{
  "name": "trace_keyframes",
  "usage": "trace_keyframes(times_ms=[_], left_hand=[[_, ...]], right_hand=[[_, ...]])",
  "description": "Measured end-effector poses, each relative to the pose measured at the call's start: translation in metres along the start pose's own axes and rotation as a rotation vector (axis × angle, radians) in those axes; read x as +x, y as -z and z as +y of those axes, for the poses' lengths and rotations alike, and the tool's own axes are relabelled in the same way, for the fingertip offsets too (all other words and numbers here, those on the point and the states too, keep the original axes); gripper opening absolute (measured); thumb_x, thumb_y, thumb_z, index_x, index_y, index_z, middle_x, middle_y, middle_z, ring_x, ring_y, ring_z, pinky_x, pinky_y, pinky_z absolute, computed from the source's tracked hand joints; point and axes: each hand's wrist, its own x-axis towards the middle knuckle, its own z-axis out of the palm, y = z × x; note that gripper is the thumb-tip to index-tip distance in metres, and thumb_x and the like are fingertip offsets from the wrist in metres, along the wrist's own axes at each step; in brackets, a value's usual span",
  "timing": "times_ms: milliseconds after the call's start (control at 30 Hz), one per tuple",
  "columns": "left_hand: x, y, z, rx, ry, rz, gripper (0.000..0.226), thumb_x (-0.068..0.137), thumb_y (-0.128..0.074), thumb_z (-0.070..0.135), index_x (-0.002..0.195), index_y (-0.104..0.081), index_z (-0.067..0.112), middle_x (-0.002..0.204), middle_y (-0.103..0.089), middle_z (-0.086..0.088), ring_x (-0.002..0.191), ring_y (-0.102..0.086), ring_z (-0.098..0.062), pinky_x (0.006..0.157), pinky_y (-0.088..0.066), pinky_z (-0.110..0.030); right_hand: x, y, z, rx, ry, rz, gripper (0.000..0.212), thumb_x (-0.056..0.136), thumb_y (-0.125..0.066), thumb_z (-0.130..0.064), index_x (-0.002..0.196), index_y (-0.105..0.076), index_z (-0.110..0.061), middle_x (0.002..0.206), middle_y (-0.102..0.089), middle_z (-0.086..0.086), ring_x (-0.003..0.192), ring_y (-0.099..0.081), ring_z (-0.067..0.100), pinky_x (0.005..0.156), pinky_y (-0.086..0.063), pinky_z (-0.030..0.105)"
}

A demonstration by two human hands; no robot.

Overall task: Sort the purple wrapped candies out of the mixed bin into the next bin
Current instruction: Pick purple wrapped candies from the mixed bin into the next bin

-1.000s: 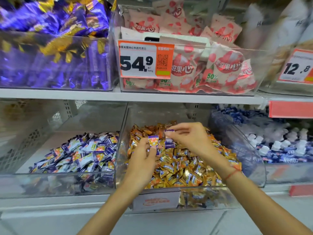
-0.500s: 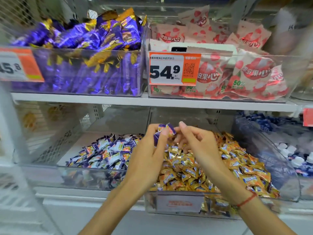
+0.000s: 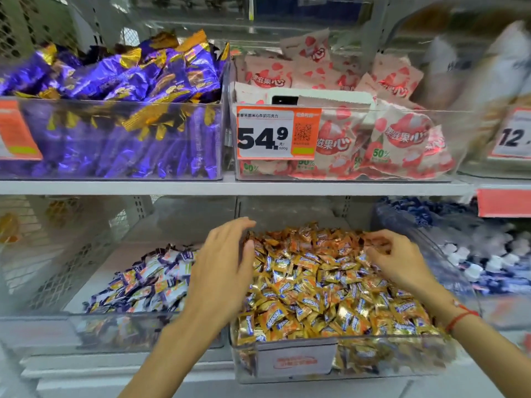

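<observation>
The mixed bin is a clear tub on the lower shelf, heaped with orange-gold wrapped candies; I make out no purple wrapper on top of the heap. The bin to its left holds purple-and-white wrapped candies. My left hand hovers over the wall between the two bins with fingers stretched out and nothing in it. My right hand reaches to the back right of the mixed bin, its loosely curled fingertips touching the orange candies.
The shelf above carries a tub of large purple-gold packets and a tub of pink packets with a 54.9 price tag. To the right of the mixed bin stands a bin of blue-and-white sweets.
My left hand held purple candies half a second ago and now is spread with nothing in it. My right hand has moved away from it to the bin's back right.
</observation>
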Motion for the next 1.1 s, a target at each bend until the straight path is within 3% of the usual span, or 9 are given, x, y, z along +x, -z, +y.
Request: trace_keyframes(times_ms=[133, 200, 367, 500, 600, 667, 833, 1000, 1100], left_hand=[[0.005, -0.042, 0.040, -0.088, -0.094, -0.292, 0.040, 0.103, -0.035, 0.033, 0.142, -0.031, 0.039, 0.137, -0.040, 0.025, 0.125, -0.042, 0.000, 0.100, -0.036, -0.022], [0.014, -0.061, 0.040, -0.113, -0.069, -0.335, 0.041, 0.103, -0.035, 0.030, 0.144, -0.031, 0.038, 0.146, -0.038, 0.019, 0.131, -0.038, -0.001, 0.103, -0.034, -0.023], [0.042, -0.078, 0.034, -0.099, -0.047, -0.325, 0.040, 0.103, -0.037, 0.019, 0.142, -0.040, 0.024, 0.142, -0.047, 0.005, 0.130, -0.043, -0.012, 0.099, -0.030, -0.020], [0.059, -0.084, 0.035, -0.050, -0.101, -0.393, 0.039, 0.103, -0.036, 0.018, 0.141, -0.046, 0.022, 0.139, -0.051, 0.002, 0.129, -0.045, -0.015, 0.099, -0.031, -0.021], [0.066, -0.103, 0.034, 0.039, -0.160, -0.567, 0.043, 0.104, -0.032, 0.032, 0.147, -0.036, 0.030, 0.153, -0.036, 0.004, 0.139, -0.034, -0.018, 0.112, -0.029, -0.034], [0.060, -0.117, 0.030, 0.214, -0.167, -0.761, 0.050, 0.101, -0.024, 0.050, 0.150, -0.019, 0.041, 0.161, -0.011, 0.008, 0.148, -0.011, -0.020, 0.120, -0.011, -0.042], [0.040, -0.121, 0.009, 0.372, -0.185, -0.899, 0.110, 0.053, 0.023, 0.085, 0.149, -0.013, 0.047, 0.160, 0.013, 0.016, 0.146, 0.019, -0.012, 0.115, 0.016, -0.043], [0.035, -0.108, 0.004, 0.382, -0.166, -0.896, 0.086, 0.073, 0.005, 0.080, 0.148, -0.020, 0.047, 0.160, -0.003, 0.017, 0.147, 0.012, -0.009, 0.117, 0.010, -0.038], [0.033, -0.102, 0.003, 0.379, -0.129, -0.882, 0.053, 0.097, -0.022, 0.060, 0.148, -0.023, 0.046, 0.161, -0.006, 0.015, 0.148, 0.011, -0.010, 0.118, 0.007, -0.037]], right_hand=[[0.008, -0.020, 0.007, -0.370, -0.236, -0.207, 0.070, 0.095, -0.041, -0.056, 0.145, -0.028, -0.010, 0.148, -0.035, 0.021, 0.134, -0.035, 0.039, 0.107, -0.033, 0.045], [0.003, -0.041, -0.006, -0.402, -0.245, -0.301, 0.069, 0.098, -0.032, -0.056, 0.149, -0.018, -0.013, 0.156, -0.018, 0.021, 0.143, -0.016, 0.039, 0.115, -0.019, 0.051], [-0.026, -0.061, -0.043, -0.413, 0.194, -0.527, 0.061, 0.102, -0.029, -0.044, 0.154, -0.005, -0.024, 0.162, -0.002, 0.011, 0.149, 0.003, 0.027, 0.118, 0.005, 0.048], [-0.048, -0.038, -0.039, -0.276, 0.394, -0.744, 0.050, 0.101, -0.039, -0.042, 0.150, -0.024, -0.040, 0.163, 0.007, -0.003, 0.148, 0.013, 0.021, 0.117, 0.014, 0.046], [-0.054, -0.002, -0.030, -0.141, 0.436, -0.828, 0.040, 0.100, -0.046, -0.041, 0.140, -0.045, -0.041, 0.161, -0.014, -0.008, 0.147, 0.000, 0.007, 0.120, 0.002, 0.034], [-0.052, 0.020, -0.023, -0.036, 0.405, -0.830, 0.032, 0.099, -0.051, -0.032, 0.130, -0.060, -0.029, 0.148, -0.044, -0.005, 0.136, -0.029, -0.001, 0.113, -0.020, 0.014], [-0.001, 0.024, 0.001, -0.117, 0.190, -0.436, 0.026, 0.098, -0.049, -0.020, 0.118, -0.067, -0.024, 0.122, -0.064, -0.008, 0.101, -0.066, 0.018, 0.089, -0.053, 0.036], [0.043, -0.015, 0.006, -0.461, 0.134, -0.515, 0.047, 0.087, -0.058, -0.018, 0.133, -0.054, -0.024, 0.138, -0.052, 0.006, 0.130, -0.045, 0.029, 0.108, -0.039, 0.039], [0.044, -0.015, -0.003, -0.527, 0.163, -0.510, 0.033, 0.086, -0.065, -0.020, 0.119, -0.062, -0.023, 0.130, -0.056, -0.001, 0.124, -0.049, 0.023, 0.108, -0.037, 0.042]])
